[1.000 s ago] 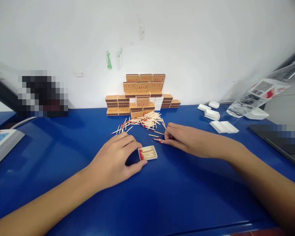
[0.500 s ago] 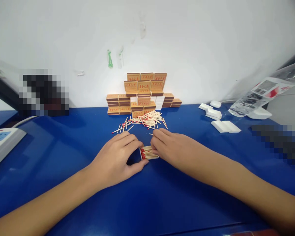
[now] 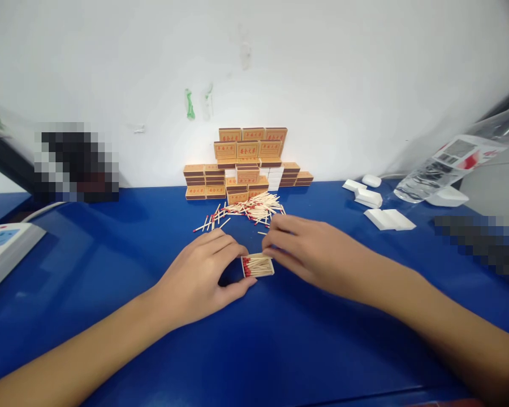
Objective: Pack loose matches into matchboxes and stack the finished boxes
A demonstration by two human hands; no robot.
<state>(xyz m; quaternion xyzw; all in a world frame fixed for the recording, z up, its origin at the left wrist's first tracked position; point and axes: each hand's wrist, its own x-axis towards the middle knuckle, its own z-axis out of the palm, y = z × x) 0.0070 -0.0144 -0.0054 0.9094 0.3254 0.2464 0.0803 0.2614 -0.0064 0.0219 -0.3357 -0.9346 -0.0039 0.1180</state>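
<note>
A small white matchbox tray filled with red-headed matches lies on the blue table. My left hand grips its left end between thumb and forefinger. My right hand hovers at the tray's upper right corner with its fingers drawn together; whatever may be between the fingertips is too small to make out. Behind the hands lies a loose pile of matches, some scattered to its left. Stacked orange and brown matchboxes stand behind the pile against the wall.
At the right are white empty trays, a white rounded case and a clear plastic bottle lying tilted. A power strip sits at the left edge. Blurred dark objects stand on both sides.
My right hand has moved slightly right and up off the tray, uncovering more of the matches inside. My left hand has stayed on the tray's left end.
</note>
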